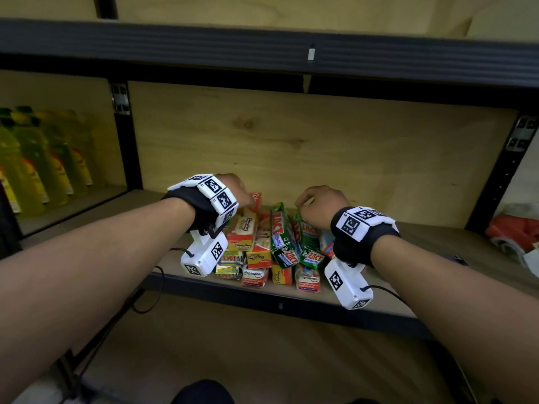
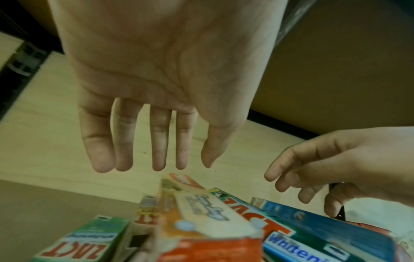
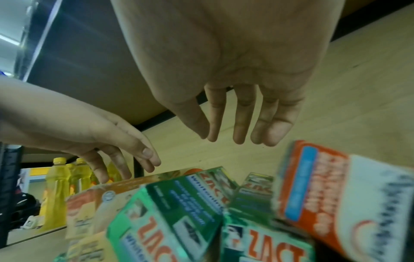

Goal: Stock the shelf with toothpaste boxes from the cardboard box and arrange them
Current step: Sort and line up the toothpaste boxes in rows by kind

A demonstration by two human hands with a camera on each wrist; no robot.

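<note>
Both hands (image 1: 233, 189) (image 1: 316, 204) hover released over jumbled toothpaste boxes (image 1: 262, 243); yellow bottles (image 1: 38, 158) stand left.

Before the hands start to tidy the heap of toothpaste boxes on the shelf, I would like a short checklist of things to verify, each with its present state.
1. Left hand holds nothing, fingers straight: ok.
2. Right hand holds nothing, fingers straight: ok.
3. Both hands hover over the toothpaste boxes: ok.
4. Boxes neatly arranged: not ok, they lie in a jumbled heap at mixed angles.
5. Free shelf board beside the heap for spreading rows: ok.
6. Cardboard box emptied: cannot tell, it is out of view.
</note>
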